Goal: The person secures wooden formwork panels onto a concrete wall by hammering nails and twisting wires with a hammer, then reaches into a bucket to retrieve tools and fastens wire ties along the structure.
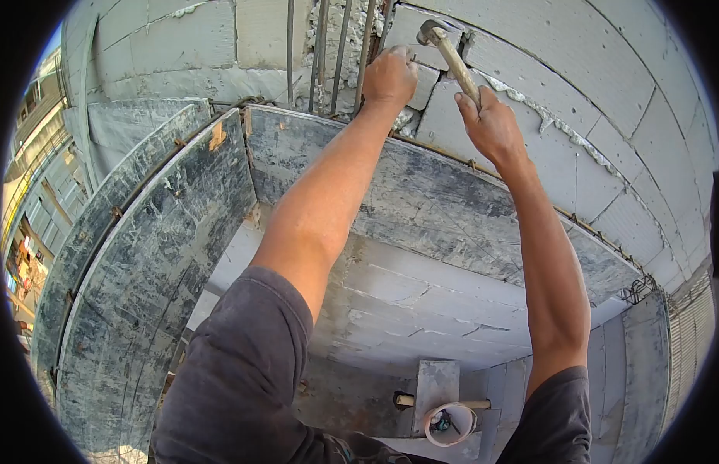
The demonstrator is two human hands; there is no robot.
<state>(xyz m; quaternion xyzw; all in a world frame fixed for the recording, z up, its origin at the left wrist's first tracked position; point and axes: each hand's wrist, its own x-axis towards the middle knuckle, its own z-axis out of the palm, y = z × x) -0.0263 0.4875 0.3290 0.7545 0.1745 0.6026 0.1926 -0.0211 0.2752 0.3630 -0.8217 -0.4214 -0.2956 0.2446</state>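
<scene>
Block wall (549, 81) behind stained boards (444, 201). Hammer (455, 64) at 1 o'clock, right hand (495, 127) wrapped round its handle low down; likely head-heavy, stiff, best gripped there. Left hand (390, 76), 12 o'clock, fist-curled beside steel rods (341, 62); can't tell what's inside.

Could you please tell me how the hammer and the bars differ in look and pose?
The hammer slants in the picture, while the bars run nearly upright. The hammer widens at its top end; the bars look about even in thickness where they show. The hammer is gripped in the right hand, whereas the bars stand in a row near the left hand. Both are long and slim.
</scene>
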